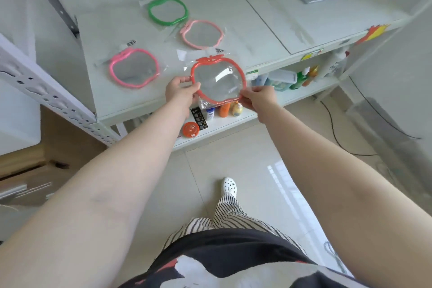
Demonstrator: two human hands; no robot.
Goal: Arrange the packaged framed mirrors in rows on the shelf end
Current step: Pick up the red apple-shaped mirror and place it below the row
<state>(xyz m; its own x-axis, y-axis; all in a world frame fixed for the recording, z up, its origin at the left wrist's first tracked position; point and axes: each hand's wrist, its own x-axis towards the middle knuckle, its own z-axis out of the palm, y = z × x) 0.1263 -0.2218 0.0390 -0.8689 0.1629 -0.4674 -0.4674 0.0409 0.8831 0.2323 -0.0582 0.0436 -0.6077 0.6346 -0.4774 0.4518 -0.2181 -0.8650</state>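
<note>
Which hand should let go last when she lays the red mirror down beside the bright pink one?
Probably the right hand. The left hand pinches the red mirror on the side nearest the bright pink mirror, so it crowds that gap; the right grips the outer, free edge.

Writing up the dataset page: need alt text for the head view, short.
Both hands, left hand and right hand, grip the rim of a red apple-shaped framed mirror in clear plastic wrap over the front edge of a white shelf top. Three more wrapped apple-shaped mirrors lie there: green, pale pink, bright pink.
</note>
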